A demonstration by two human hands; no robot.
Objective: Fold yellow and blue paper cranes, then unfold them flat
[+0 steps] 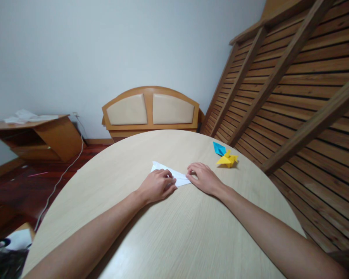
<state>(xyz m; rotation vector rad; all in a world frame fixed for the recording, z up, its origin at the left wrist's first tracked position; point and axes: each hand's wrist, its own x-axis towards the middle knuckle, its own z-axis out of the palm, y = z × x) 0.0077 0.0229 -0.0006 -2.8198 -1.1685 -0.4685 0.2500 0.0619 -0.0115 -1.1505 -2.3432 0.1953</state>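
Observation:
A folded piece of white paper (181, 179), long and narrowing to a point on the right, lies on the round table (151, 240). My left hand (158, 185) rests over its middle with curled fingers, thumb and fingertips pressing its near edge. Part of the paper is hidden beneath that hand. At the pointed right end, my right hand (203, 177) pinches the paper between thumb and fingers. Beyond my right hand sit a yellow origami bird (228, 159) and a blue folded paper piece (219, 148).
Past the table's far edge is a wooden headboard (151, 91) with two padded panels. Slatted wooden boards (296, 104) lean along the right side. A low cabinet (61, 135) with papers on top stands at left, and a white cable (64, 182) crosses the floor.

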